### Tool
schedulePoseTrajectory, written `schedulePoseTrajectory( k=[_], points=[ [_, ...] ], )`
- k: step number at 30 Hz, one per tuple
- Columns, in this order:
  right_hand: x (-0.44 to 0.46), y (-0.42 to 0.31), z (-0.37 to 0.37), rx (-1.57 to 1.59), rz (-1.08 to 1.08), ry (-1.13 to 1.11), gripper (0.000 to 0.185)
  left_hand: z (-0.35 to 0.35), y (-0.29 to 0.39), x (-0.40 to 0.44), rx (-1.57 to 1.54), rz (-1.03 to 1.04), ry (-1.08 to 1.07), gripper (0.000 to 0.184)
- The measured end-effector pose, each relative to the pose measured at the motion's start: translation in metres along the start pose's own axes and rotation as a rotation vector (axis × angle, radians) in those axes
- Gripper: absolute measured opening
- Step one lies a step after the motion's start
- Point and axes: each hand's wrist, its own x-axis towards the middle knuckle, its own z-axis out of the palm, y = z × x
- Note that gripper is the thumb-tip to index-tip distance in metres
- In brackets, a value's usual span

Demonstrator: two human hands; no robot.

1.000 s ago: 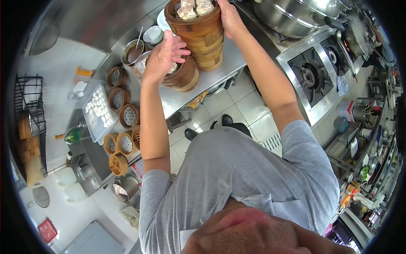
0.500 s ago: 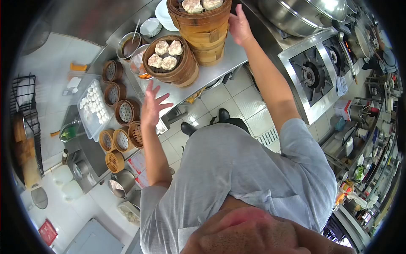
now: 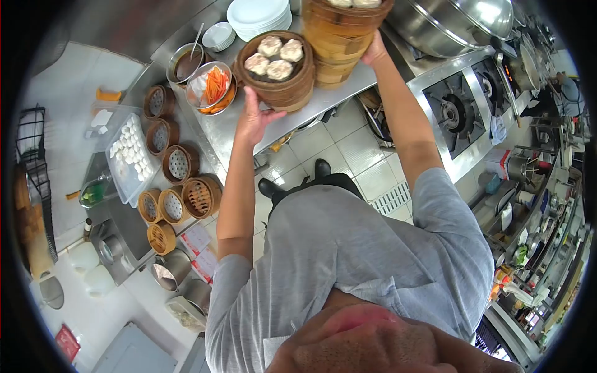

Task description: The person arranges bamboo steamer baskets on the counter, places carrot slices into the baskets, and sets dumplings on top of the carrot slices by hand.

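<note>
My left hand is against the lower near side of a round bamboo steamer, its thumb up along the wall and its fingers near the base. Several siu mai dumplings sit in that steamer on a dark perforated base. Beside it stands a taller stack of bamboo steamers with more dumplings at its top, partly cut off by the frame. My right hand grips the right side of this stack; its fingers are partly hidden behind it. Both stacks are upright and close together on the steel counter.
Left of the steamers are a bowl of orange shreds, a sauce bowl with a spoon and white plates. Smaller bamboo steamers stand beside a tub of white pieces. A gas stove and large steel pot are right.
Both steamer stacks have shifted right along the counter, uncovering the bowl of orange shreds and more plates. My left hand, spread and apart before, has come against the shorter steamer.
</note>
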Motion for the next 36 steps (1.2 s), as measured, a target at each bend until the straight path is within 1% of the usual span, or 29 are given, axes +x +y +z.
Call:
schedulePoseTrajectory(
  k=[1,2,5,6,9,11,12,13,14,15,16,17,19,20,23,25,27,28,29,30,31,33,36],
  points=[
    [0.000,-0.006,-0.009,0.019,0.000,0.021,0.058,0.007,-0.002,0.005,-0.006,-0.008,-0.019,0.105],
    [-0.004,-0.013,-0.015,-0.042,-0.040,0.010,0.060,0.014,-0.004,0.009,-0.016,-0.006,-0.033,0.102],
    [0.001,-0.022,-0.043,-0.018,-0.029,0.018,0.062,0.032,-0.012,0.019,-0.023,0.001,-0.048,0.102],
    [0.000,-0.026,-0.045,-0.001,-0.060,0.016,0.054,0.038,-0.015,0.025,-0.021,-0.008,-0.064,0.101],
    [-0.001,-0.027,-0.058,0.006,-0.043,0.057,0.055,0.042,-0.022,0.030,-0.028,-0.021,-0.043,0.101],
    [0.015,-0.024,-0.082,0.054,-0.031,-0.014,0.060,0.052,-0.012,0.020,0.026,-0.014,0.022,0.102],
    [0.012,-0.025,-0.082,0.024,-0.038,-0.015,0.067,0.052,-0.012,0.020,0.044,-0.018,0.049,0.106],
    [-0.001,-0.030,-0.061,-0.063,-0.067,0.099,0.071,0.046,-0.017,0.023,0.050,-0.076,0.061,0.108],
    [0.001,-0.030,-0.065,-0.056,-0.051,0.105,0.073,0.042,-0.017,0.022,0.074,-0.058,0.032,0.109],
    [0.001,-0.033,-0.066,-0.064,-0.008,0.160,0.074,0.041,-0.017,0.017,0.078,-0.076,0.059,0.110],
    [0.017,-0.030,-0.092,-0.054,-0.030,0.032,0.075,0.041,-0.017,0.011,0.119,-0.072,0.121,0.106],
    [0.015,-0.030,-0.096,-0.105,-0.030,0.073,0.073,0.036,-0.019,-0.002,0.159,-0.076,0.180,0.101],
    [-0.009,-0.039,-0.068,-0.074,-0.035,0.140,0.068,0.017,-0.015,-0.038,0.251,-0.072,0.119,0.088],
    [-0.008,-0.037,-0.073,-0.107,-0.070,0.140,0.066,0.009,-0.014,-0.056,0.296,-0.073,0.076,0.081],
    [-0.023,-0.035,-0.074,-0.136,-0.166,0.108,0.065,-0.032,-0.007,-0.134,0.627,0.086,0.137,0.058],
    [-0.063,-0.027,-0.062,-0.138,-0.212,0.247,0.066,-0.063,0.002,-0.192,0.601,0.064,0.321,0.046],
    [-0.070,0.003,-0.160,-0.424,-0.173,0.374,0.065,-0.119,-0.011,-0.239,0.790,0.127,0.518,0.044],
    [-0.104,0.022,-0.159,-0.591,-0.219,0.375,0.057,-0.144,-0.012,-0.262,0.828,0.128,0.629,0.041],
    [-0.142,0.049,-0.135,-0.759,-0.268,0.373,0.050,-0.169,-0.012,-0.284,0.862,0.130,0.740,0.038],
    [-0.175,0.079,-0.098,-0.753,-0.286,0.346,0.037,-0.194,-0.011,-0.306,0.948,0.091,0.814,0.037],
    [-0.220,0.101,-0.027,-0.779,-0.187,0.257,0.025,-0.220,-0.011,-0.326,1.035,0.049,0.884,0.036],
    [-0.253,0.155,0.028,-0.842,-0.044,0.009,0.022,-0.279,-0.019,-0.362,1.038,0.062,0.982,0.033],
    [-0.264,0.222,0.117,-0.897,-0.047,-0.205,0.025,-0.343,-0.004,-0.414,0.926,0.060,1.135,0.038]
  ],
)
